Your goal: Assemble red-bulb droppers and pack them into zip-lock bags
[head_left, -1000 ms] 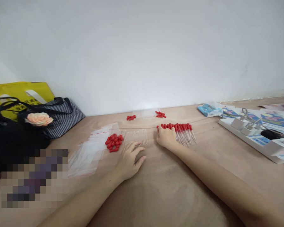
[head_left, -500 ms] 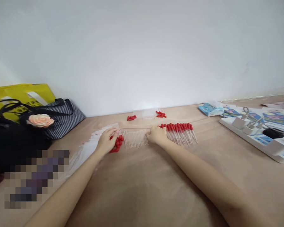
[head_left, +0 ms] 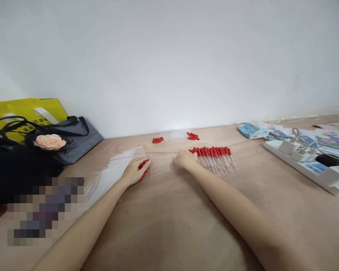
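Note:
My left hand [head_left: 134,171] cups the pile of red rubber dropper bulbs [head_left: 142,170], fingers curled over them and hiding part of the pile. Just right of it lies a row of thin clear glass dropper tubes [head_left: 163,165], side by side. At the right end of that row is my right hand [head_left: 185,160], its fingers curled closed; what they hold, if anything, is hidden. Beyond it, a row of droppers with red bulbs fitted [head_left: 214,158] lies fanned on the table, its left end partly covered by my right hand.
Clear zip bags [head_left: 115,163] lie by my left forearm. Small red bulb piles [head_left: 158,140] and a bag of tubes [head_left: 178,136] sit near the wall. At left are a striped bag [head_left: 81,141] and yellow bag [head_left: 52,107]; at right, a power strip [head_left: 296,162] and blue packet [head_left: 252,131].
My left hand has moved slightly right and lowered over the red bulbs, covering more of them. The right hand stays in nearly the same place.

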A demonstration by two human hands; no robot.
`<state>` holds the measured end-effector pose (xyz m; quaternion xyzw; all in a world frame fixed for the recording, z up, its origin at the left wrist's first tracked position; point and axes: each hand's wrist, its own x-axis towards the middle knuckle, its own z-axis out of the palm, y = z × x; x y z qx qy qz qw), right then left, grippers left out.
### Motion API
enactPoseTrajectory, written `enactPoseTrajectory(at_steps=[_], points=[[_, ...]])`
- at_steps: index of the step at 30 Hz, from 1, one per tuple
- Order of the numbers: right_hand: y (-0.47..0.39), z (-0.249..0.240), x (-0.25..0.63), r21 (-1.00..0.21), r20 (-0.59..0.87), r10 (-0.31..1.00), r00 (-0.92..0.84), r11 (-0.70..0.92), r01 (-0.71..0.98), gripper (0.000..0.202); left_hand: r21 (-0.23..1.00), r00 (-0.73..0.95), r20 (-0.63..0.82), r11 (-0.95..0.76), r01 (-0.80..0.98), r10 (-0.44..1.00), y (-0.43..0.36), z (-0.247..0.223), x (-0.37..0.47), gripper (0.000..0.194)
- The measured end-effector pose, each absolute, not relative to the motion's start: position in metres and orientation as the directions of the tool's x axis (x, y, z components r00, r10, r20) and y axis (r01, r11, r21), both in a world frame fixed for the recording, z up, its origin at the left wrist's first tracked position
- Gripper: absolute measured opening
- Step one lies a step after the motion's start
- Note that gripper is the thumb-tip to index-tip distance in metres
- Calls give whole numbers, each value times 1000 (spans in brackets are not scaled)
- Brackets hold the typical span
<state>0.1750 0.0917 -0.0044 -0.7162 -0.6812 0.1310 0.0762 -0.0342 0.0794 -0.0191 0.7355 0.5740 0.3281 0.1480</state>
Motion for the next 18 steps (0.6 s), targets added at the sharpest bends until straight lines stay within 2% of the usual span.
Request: enactPoseTrajectory(at_steps=[3, 9, 13, 18], points=[[90, -4, 179, -288, -82, 996, 41, -63, 956, 26, 505, 200, 331, -352, 788, 922, 80, -21, -26, 36], [89, -4, 187, -282, -73, 995, 61, -79, 956, 28, 392, 210, 366, -355, 849, 907, 75, -28, -1, 32], [88, -4, 194, -276, -64, 995, 74, -89, 957, 25, 378, 194, 374, -340, 861, 907, 72, -28, 15, 30], [86, -3, 203, -268, -56, 994, 98, -109, 957, 25, 429, 167, 365, -325, 843, 916, 73, -26, 26, 28]])
